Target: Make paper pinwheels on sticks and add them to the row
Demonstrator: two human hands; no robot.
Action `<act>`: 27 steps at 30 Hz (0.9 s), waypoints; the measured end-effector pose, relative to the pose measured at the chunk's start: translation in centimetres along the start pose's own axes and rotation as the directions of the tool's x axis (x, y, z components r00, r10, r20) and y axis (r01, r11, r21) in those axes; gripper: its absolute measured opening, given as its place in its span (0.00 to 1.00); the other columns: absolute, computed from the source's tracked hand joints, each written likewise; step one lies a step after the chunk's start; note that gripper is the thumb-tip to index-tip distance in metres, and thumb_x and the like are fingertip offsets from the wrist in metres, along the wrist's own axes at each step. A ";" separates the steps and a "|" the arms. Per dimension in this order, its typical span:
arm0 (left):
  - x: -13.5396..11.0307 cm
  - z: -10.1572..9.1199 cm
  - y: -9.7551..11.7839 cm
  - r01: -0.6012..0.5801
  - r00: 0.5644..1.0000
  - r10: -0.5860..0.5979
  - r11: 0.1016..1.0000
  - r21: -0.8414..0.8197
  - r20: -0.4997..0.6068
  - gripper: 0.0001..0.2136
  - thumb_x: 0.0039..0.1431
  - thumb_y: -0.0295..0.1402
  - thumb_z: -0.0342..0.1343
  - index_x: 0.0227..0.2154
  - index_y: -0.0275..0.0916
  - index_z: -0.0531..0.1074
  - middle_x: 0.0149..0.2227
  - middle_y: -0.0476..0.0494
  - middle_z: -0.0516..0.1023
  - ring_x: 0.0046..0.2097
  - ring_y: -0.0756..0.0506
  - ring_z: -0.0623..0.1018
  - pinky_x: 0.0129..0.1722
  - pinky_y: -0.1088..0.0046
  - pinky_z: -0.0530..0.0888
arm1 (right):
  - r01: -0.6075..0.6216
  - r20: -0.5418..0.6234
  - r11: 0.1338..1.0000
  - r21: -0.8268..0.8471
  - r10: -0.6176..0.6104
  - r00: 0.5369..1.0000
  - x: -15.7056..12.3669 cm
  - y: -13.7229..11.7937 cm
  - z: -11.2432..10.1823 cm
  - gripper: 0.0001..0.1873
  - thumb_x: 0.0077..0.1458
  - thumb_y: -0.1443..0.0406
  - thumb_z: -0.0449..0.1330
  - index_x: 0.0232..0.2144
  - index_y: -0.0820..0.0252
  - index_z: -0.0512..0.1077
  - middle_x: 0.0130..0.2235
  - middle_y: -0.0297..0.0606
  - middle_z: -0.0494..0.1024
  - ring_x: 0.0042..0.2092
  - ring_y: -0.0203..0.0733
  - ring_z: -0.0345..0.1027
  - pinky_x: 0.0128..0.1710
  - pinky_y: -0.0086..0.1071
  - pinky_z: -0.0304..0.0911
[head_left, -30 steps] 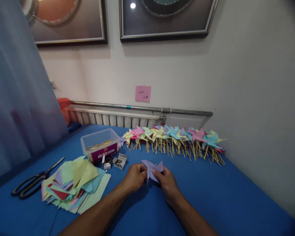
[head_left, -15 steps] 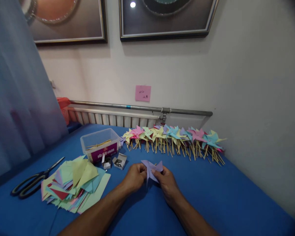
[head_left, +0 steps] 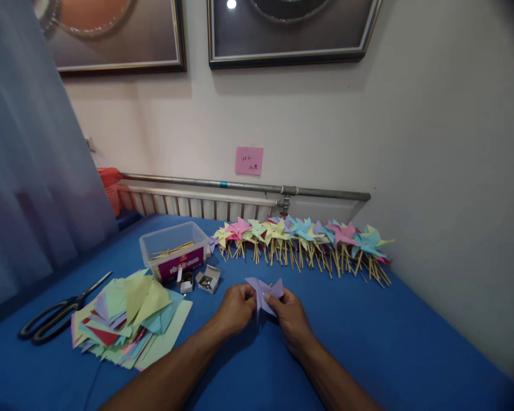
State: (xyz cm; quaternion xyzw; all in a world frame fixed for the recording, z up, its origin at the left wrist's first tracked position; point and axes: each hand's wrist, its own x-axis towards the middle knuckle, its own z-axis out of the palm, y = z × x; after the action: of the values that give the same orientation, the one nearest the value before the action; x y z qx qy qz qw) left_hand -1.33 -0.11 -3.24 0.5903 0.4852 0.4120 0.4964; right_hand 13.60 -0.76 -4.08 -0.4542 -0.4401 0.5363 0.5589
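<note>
Both my hands meet over the blue table and pinch a purple paper pinwheel. My left hand grips its left side with curled fingers. My right hand grips its right side, thumb on the paper. A small pin head shows at the pinwheel's centre, and a thin wooden stick tip pokes out behind it. A long row of finished coloured pinwheels on sticks lies beyond my hands, near the wall.
A pile of coloured paper squares lies to the left, with black scissors beside it. A clear plastic box of sticks and two small open pin boxes stand behind the pile. A radiator pipe runs along the wall.
My hands and the purple pinwheel stay almost still; only the view has shifted slightly.
</note>
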 end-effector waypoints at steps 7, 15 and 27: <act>-0.4 0.1 0.6 -0.007 1.000 0.008 0.999 0.045 -0.025 0.08 0.53 0.34 0.55 0.23 0.37 0.68 0.20 0.52 0.67 0.23 0.53 0.64 0.24 0.78 0.60 | 0.005 0.002 1.000 -0.012 -0.005 1.000 0.0 0.0 0.0 0.17 0.42 0.58 0.70 0.33 0.62 0.77 0.27 0.33 0.77 0.29 0.38 0.65 0.31 0.31 0.61; -0.5 0.0 0.9 -0.001 0.999 0.004 0.997 0.077 -0.035 0.09 0.53 0.35 0.56 0.22 0.36 0.69 0.20 0.52 0.67 0.23 0.52 0.63 0.24 0.78 0.59 | 0.003 0.013 1.000 -0.018 -0.003 1.000 0.1 0.1 -0.1 0.20 0.41 0.55 0.71 0.33 0.62 0.77 0.28 0.35 0.78 0.30 0.40 0.67 0.32 0.32 0.62; -0.5 0.2 0.9 0.018 0.999 -0.015 0.997 0.072 -0.031 0.10 0.53 0.36 0.57 0.22 0.37 0.68 0.20 0.51 0.67 0.24 0.52 0.64 0.24 0.77 0.58 | 0.013 -0.004 1.000 -0.015 -0.013 1.000 0.1 0.4 0.0 0.20 0.40 0.55 0.71 0.33 0.61 0.76 0.28 0.34 0.78 0.30 0.41 0.67 0.32 0.32 0.62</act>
State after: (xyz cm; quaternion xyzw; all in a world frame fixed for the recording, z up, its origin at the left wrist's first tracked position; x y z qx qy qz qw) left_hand -1.07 -0.63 -2.40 0.5976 0.5120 0.3990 0.4707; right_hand 13.57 -0.64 -4.44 -0.4565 -0.4460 0.5283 0.5600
